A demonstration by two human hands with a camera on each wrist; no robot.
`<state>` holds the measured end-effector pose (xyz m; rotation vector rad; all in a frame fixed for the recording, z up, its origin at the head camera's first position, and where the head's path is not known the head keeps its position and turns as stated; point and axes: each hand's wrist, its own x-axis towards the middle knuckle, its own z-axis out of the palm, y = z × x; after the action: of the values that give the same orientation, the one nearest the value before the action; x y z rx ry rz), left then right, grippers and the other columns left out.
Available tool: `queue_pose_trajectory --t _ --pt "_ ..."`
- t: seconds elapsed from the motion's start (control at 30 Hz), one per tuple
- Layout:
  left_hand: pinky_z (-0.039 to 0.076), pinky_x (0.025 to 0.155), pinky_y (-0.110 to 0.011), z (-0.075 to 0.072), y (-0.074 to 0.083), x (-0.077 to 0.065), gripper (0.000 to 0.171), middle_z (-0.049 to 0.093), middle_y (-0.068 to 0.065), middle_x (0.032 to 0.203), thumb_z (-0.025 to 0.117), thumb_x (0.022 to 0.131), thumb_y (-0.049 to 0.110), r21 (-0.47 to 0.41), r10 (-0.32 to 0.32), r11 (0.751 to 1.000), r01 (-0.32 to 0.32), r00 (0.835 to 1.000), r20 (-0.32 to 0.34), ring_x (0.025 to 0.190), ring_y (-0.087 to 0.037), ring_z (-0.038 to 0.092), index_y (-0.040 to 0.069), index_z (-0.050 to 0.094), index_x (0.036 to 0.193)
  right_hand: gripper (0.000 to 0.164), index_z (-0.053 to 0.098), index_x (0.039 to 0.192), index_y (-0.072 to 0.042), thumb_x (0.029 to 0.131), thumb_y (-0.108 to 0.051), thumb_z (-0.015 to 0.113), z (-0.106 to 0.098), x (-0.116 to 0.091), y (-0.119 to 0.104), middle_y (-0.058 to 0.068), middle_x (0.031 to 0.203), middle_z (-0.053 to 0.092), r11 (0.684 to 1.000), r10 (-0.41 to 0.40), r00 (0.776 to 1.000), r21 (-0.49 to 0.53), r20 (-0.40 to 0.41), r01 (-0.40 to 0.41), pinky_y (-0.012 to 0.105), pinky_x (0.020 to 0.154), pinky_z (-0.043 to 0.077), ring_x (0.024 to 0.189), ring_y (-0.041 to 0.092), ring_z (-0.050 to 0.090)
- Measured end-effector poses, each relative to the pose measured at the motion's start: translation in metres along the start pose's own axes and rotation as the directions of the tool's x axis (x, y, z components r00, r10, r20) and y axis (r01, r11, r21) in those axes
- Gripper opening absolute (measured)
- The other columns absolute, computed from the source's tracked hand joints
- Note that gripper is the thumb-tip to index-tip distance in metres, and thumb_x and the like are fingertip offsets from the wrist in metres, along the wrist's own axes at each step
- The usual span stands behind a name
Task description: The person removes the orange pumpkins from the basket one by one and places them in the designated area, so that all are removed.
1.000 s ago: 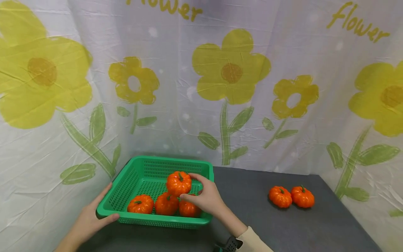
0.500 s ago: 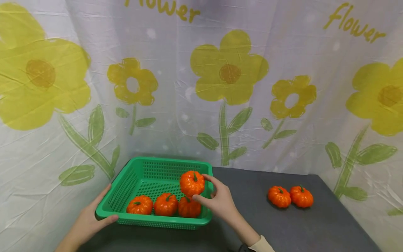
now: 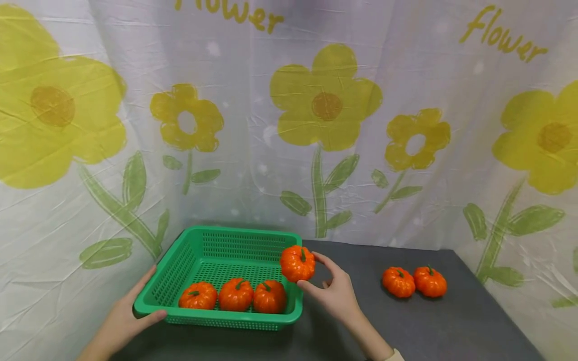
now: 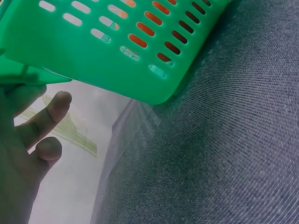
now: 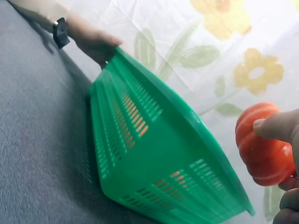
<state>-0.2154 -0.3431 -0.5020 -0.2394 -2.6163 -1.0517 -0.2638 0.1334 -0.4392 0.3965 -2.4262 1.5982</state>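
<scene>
Pumpkin held at basket's right rim

My right hand [image 3: 336, 296] fingers pinch one pumpkin [image 3: 297, 263] mid-frame; left hand [image 3: 128, 315] grips the green basket [image 3: 235, 321] corner, lower left.

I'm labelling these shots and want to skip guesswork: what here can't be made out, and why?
- Left hand: in the head view the basket rim hides its fingers; the left wrist view cuts off its thumb.
- Right hand: the right wrist view shows only fingertips at the frame edge.
- Held pumpkin: its stem is unseen in the right wrist view.
- Pumpkins in the basket: only orange glimpses through the slots in both wrist views.
</scene>
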Motion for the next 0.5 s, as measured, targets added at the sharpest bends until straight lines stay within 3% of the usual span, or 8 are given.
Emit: queue_pose_trajectory --t 0.2,0.5 --pt "0.049 0.09 -0.076 0.0 -0.001 0.001 0.108 0.04 -0.043 0.156 0.084 0.09 0.032 0.012 -0.027 1.0 0.026 0.999 0.03 0.129 -0.065 0.05 0.014 0.016 0.172 0.073 0.063 0.147 -0.018 0.082 -0.03 0.094 -0.014 -0.003 0.007 0.009 0.143 0.066 0.999 0.02 0.998 -0.044 -0.053 -0.022 0.022 0.044 0.027 0.042 0.007 0.019" --pt "0.048 0.091 -0.077 -0.001 -0.002 0.0 0.108 0.04 -0.041 0.157 0.085 0.089 0.03 0.001 -0.017 1.0 0.017 1.0 0.014 0.131 -0.063 0.049 0.015 0.016 0.172 0.075 0.063 0.147 -0.017 0.081 -0.031 0.095 -0.035 -0.006 0.02 0.01 0.144 0.065 0.993 0.025 0.993 -0.108 -0.119 -0.038 0.021 0.044 0.028 0.042 0.007 0.021"
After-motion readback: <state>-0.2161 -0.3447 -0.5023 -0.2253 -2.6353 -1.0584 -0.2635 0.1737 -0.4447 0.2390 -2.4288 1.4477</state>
